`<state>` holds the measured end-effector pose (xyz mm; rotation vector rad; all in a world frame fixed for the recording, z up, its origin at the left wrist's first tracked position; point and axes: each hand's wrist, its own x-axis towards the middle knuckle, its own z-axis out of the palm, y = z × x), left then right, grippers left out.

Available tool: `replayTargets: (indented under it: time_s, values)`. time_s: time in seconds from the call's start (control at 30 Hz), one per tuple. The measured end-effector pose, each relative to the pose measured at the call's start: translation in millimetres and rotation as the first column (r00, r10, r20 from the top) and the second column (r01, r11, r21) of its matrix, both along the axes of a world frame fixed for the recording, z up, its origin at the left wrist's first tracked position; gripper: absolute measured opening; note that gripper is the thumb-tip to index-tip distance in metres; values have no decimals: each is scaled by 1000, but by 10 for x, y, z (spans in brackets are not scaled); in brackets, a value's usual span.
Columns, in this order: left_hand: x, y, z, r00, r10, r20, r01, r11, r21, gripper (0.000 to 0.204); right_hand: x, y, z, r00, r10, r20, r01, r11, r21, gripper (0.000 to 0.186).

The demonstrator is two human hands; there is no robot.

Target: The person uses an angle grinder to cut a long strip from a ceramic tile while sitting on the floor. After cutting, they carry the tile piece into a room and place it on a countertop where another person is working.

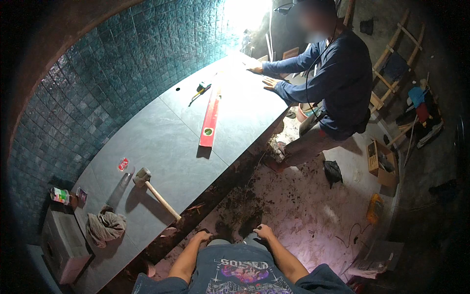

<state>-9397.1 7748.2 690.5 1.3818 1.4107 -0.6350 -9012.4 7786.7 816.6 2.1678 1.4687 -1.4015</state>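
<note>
My left hand (201, 236) is low beside my left leg, its fingers curled in at the grey trousers (252, 240). On the other side my right hand (264, 231) is closed at the cloth by my right knee; its fingertips are small and partly hidden. Nearest to my left hand, a mallet (142, 177) with a dark head and pale wooden handle lies on the grey slab counter (147, 133). The handle's end reaches the counter's front edge. A red spirit level (209, 117) and a yellow-black tape measure (200, 91) lie farther off.
Across the far end, a co-worker (338, 73) in dark blue leans with both hands on the counter. A cloth (106, 228), a tin (59, 195) and a grey box (65, 243) are at left. Dirt covers the floor (303, 220). A wooden ladder (391, 63) and wooden crate (381, 164) stand right.
</note>
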Motion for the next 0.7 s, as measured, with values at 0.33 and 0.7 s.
replayTargets:
  time_s: [0.33,0.7]
  values:
    - [157,157,750,966,257,1,-256,965,-48,66,86,-54,-194,1000,8,19,-10,996,93,49]
    - [-78,43,166,961,255,107,-255,967,-15,66,-219,40,44,986,154,-62,-146,982,116,57]
